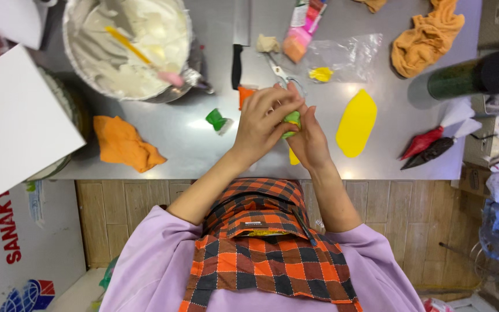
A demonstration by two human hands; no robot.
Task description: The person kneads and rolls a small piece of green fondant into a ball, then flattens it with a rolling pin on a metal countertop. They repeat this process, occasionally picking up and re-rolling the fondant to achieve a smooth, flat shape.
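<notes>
Left hand (264, 124) and right hand (308, 138) pressed together, fingers closed around a green lump (291, 119), above a steel table (192, 144), flat yellow piece (356, 122) nearby, orange cloth (123, 144) far left.

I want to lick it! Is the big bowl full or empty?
Partly full: white cream coats the foil-lined bowl, and a spatula lies in it.

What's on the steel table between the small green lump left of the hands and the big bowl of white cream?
In the head view, nothing lies between the small green lump and the bowl of white cream: only bare steel table. The black-handled knife sits just to the right of that stretch.
</notes>
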